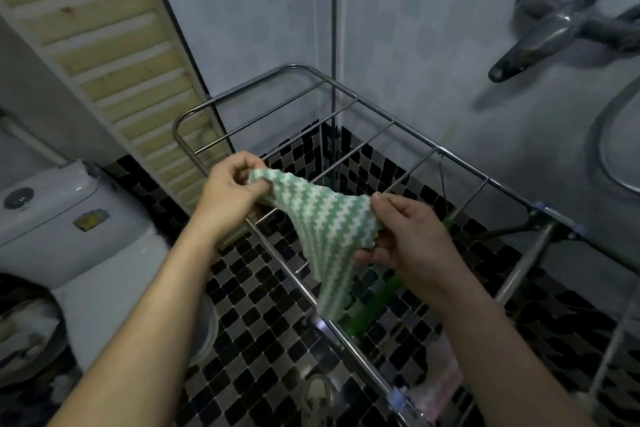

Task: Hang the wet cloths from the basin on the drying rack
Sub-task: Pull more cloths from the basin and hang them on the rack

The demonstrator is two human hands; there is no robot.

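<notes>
1. Room: a small bathroom with pale wall tiles, a checkered black-and-grey mosaic floor (263,288), a toilet (65,218) at my left and a chrome tap (540,31) on the wall at upper right.
2. A metal drying rack (381,135) stands in front of me, its parallel rails bare; nothing hangs on them.
3. My left hand (228,194) is raised above the rack's near-left rail. Its fingers (249,163) are closed, pinching one upper corner of a green-and-white zigzag cloth (322,222).
4. My right hand (412,239) holds the opposite edge of the same cloth, thumb on top and fingers curled underneath, closed on the fabric.
5. The cloth is stretched between both hands above the rack; its lower end droops toward the near rail. Whether it touches the rail I cannot tell.
6. Something pinkish (440,388) lies below the rack at lower right, blurred; I cannot identify it.
7. A green object (374,302) shows beneath the rails, behind the cloth.
</notes>
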